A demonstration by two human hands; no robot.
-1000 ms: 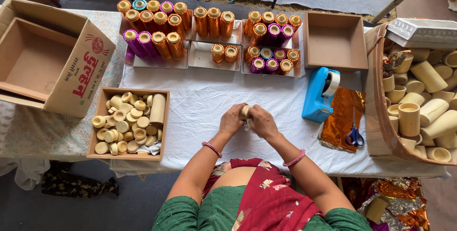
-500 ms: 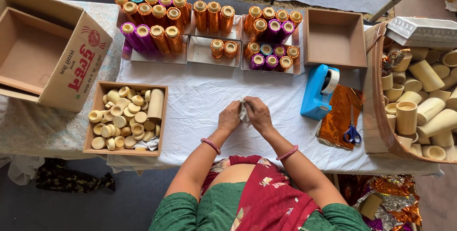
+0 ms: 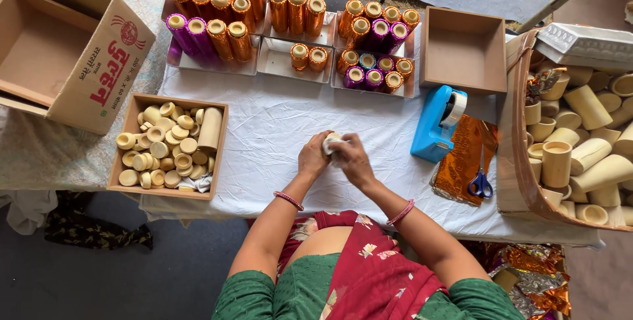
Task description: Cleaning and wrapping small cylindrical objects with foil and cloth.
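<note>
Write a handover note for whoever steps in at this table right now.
Left hand and right hand: both closed around one small pale cup over the white cloth.
Plain cups: wooden tray at left, big basket at right.
Done: foil-covered tubes stand in trays at the far edge.
Left: many plain cups uncovered.
Tools: blue tape dispenser, scissors on orange foil, right of the hands.
</note>
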